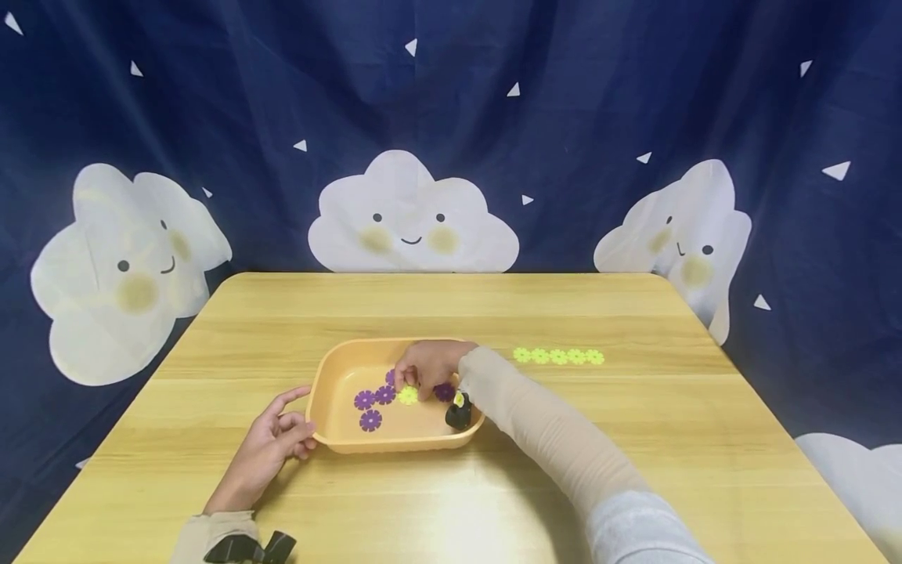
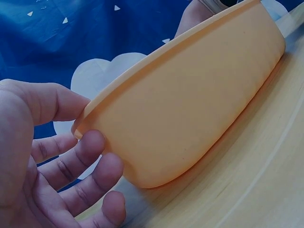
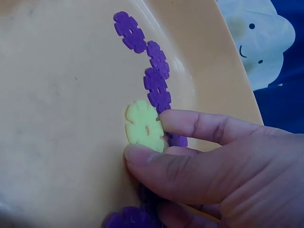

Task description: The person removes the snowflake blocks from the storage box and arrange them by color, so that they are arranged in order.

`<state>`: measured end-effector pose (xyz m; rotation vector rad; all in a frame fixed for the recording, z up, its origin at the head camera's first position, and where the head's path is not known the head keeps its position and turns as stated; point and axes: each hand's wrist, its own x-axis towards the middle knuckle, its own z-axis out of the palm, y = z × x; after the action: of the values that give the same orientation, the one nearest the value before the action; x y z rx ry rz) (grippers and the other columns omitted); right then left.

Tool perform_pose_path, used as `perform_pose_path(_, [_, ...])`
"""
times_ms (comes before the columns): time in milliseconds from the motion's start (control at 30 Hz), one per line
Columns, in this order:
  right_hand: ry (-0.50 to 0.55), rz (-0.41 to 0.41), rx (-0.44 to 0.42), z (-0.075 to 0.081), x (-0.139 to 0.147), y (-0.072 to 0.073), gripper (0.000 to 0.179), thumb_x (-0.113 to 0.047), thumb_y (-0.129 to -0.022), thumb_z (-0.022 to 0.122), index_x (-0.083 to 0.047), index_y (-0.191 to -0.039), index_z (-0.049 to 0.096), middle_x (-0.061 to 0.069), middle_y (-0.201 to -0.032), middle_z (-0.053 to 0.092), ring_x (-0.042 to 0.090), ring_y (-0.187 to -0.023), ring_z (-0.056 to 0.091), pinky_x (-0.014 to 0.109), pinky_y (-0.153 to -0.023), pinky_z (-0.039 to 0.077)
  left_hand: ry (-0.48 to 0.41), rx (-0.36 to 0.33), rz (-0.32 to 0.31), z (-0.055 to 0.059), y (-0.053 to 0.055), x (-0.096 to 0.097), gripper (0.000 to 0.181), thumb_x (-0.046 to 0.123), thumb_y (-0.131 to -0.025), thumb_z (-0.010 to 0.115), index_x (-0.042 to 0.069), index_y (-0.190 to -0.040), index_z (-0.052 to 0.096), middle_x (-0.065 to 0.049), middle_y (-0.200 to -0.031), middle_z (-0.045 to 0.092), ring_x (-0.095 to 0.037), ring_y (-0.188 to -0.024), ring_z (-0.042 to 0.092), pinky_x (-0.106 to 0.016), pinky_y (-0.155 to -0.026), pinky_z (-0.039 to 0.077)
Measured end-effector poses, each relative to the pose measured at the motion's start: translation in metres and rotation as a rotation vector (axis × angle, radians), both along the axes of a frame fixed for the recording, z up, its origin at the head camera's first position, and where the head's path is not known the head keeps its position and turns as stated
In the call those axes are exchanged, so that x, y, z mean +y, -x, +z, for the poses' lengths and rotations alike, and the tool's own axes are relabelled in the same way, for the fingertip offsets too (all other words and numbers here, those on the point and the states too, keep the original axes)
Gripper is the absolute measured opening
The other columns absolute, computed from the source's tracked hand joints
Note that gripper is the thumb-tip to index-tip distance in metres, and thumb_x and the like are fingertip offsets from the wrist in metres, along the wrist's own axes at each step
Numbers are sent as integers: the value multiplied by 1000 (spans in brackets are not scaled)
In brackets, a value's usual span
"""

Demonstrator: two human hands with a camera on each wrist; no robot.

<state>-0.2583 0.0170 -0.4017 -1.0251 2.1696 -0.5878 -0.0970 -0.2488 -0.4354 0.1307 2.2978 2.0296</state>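
Note:
My left hand [image 1: 271, 439] pinches the left rim of an orange plastic basin [image 1: 395, 446], thumb and fingers at its edge, in the left wrist view too. Inside the basin, my right hand [image 1: 431, 366] holds a yellow-green snowflake disc [image 3: 144, 127] between thumb and forefinger. Several purple snowflake discs [image 3: 129, 32] lie on the basin floor around that hand. One purple disc [image 1: 370, 421] sits apart near the front wall. Fingers and wrist partly hide the far right of the basin.
On the wooden table [image 1: 282, 313], a straight row of yellow-green discs [image 1: 559, 356] lies right of the basin. A dark wrist camera [image 1: 459, 411] hangs by the right wrist over the basin. Behind the table is a blue curtain [image 1: 451, 102] with cloud prints.

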Motion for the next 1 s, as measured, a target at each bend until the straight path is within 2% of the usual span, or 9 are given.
perform_pose_path(267, [-18, 25, 50, -1, 0, 1, 37, 12, -74, 74, -16, -94, 61, -3, -87, 57, 10, -82, 53, 20, -69, 49, 3, 0, -15, 2, 0, 0, 62, 2, -94, 59, -1, -147, 26, -8, -85, 61, -19, -72, 62, -28, -59, 55])
perform_pose_path(667, [9, -16, 21, 0, 1, 3, 32, 6, -74, 77, -10, -84, 51, -3, -73, 46, 9, -67, 45, 20, -62, 42, 28, -7, 1, 3, 2, 0, 60, 5, -94, 60, 0, -146, 29, -9, -85, 61, -19, -72, 62, -29, -61, 56])
perform_pose_path(767, [44, -26, 11, 1, 2, 4, 28, 4, -78, 75, -10, -85, 52, -3, -74, 45, 10, -68, 44, 20, -62, 42, 27, -7, 3, 3, 3, 0, 60, 5, -94, 60, 1, -146, 29, -9, -85, 61, -19, -72, 62, -29, -61, 56])
perform_pose_path(1000, [78, -12, 44, 5, 0, 3, 23, -2, -84, 72, -9, -100, 58, 0, -87, 51, 11, -81, 49, 23, -75, 46, -1, -13, 4, 2, 1, 1, 62, 1, -93, 60, -1, -146, 28, -9, -85, 61, -18, -71, 61, -28, -59, 55])
